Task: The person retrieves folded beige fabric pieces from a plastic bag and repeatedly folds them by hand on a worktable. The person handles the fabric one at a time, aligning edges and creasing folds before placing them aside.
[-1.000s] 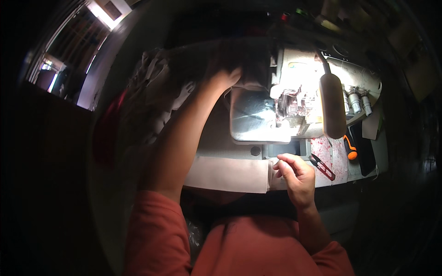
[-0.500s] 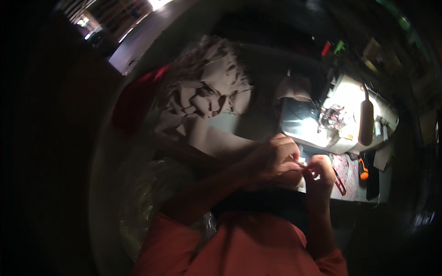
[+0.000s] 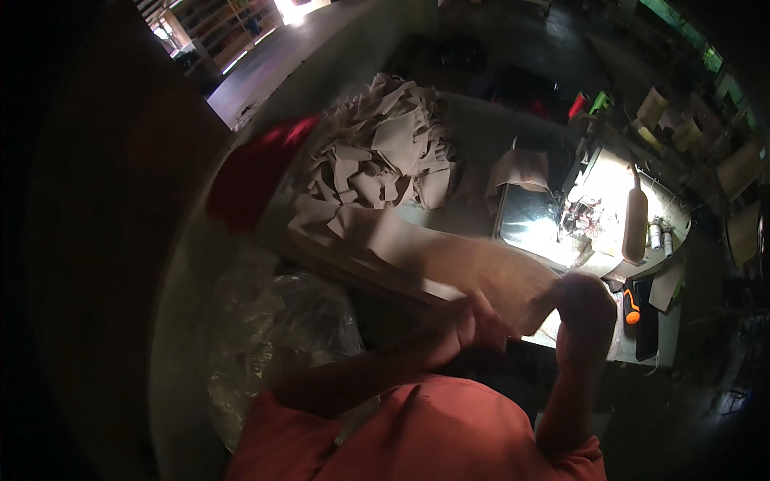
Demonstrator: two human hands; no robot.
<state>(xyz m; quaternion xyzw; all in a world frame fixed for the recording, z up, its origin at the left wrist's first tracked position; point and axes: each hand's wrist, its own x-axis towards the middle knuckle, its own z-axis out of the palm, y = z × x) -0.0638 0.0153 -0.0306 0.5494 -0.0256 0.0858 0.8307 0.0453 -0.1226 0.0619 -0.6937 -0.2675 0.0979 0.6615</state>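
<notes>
While both fists sit low in the dim picture, here is the scene from near to far.
Sleeves: orange sleeves [image 3: 417, 433] fill the lower edge, forearms rising from them toward the table.
Left hand: the left hand [image 3: 475, 322] is closed, fingers curled onto the near end of the beige fabric strip [image 3: 449, 256], pinching it from below.
Right hand: the right hand [image 3: 587, 301] is a tight fist, clamped on the strip's right corner, just beside the left hand.
Fabric strip: it runs long and flat from the two hands up and to the left, its far end reaching the foot of the heap of cut pieces; the near end folds over between the hands.
Plastic bag: a crumpled clear plastic bag [image 3: 281, 329] hangs low on the left, below the table edge.
Table edge: a black-and-orange tool [image 3: 631, 305] lies right of the right hand, touching nothing I can make out.
Sewing machine: the sewing machine [image 3: 593, 208] sits beyond the hands, its lit bed glaring white, a pale lamp arm [image 3: 636, 224] hanging over it.
Heap: a heap of beige cut pieces [image 3: 385, 152] is stacked farther back on the left.
Red cloth: a red cloth [image 3: 249, 172] drapes left of the heap.
</notes>
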